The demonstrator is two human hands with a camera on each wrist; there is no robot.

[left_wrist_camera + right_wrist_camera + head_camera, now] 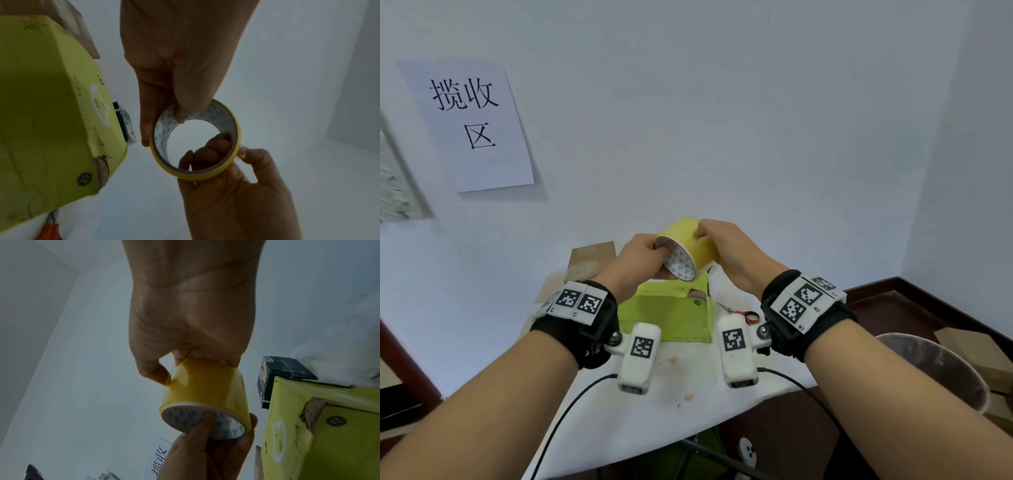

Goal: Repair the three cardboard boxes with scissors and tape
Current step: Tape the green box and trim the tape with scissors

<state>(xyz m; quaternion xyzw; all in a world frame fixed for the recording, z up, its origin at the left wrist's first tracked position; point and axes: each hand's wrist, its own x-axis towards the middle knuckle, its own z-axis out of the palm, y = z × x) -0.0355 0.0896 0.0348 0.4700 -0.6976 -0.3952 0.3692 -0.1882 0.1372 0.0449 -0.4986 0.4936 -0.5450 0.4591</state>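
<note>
- One yellow tape roll (690,251), raised above the green box (671,313), is gripped by two hands: left hand (642,255) fingers inside its core, right hand (726,248) around its outside.
- One pair of scissors (741,312) lies on the counter (688,377).
- Three boxes: green, brown (592,260), black (281,376).

The right hand (191,318) gripped the far end of a yellow roll of tape (207,391), thumb on its side. The left hand (207,449) held the near end, one finger inside the patterned core. Beside them stood a yellow box (329,443) with a torn corner, a black box (281,371) just behind it.
</note>
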